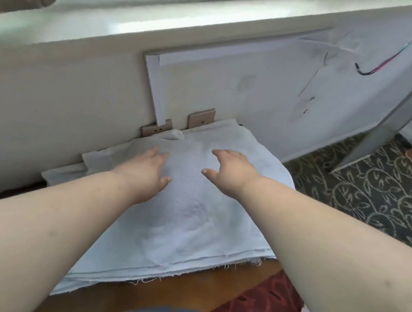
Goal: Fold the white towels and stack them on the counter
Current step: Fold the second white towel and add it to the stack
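- Wooden tabletop (182,287) stands against a pale wall under a window sill (164,23); it carries the white towels (191,219), layered flat with frayed near edges showing.
- Towels' far edge meets the wall by two tan outlet plates (201,120); their right side droops over the tabletop's edge.
- Left hand (145,171) lies flat on the cloth, fingers straight and close together.
- Right hand (231,172) is over the cloth, fingers relaxed, thumb apart; contact is unclear.
- Patterned carpet (376,204) is open to the right.
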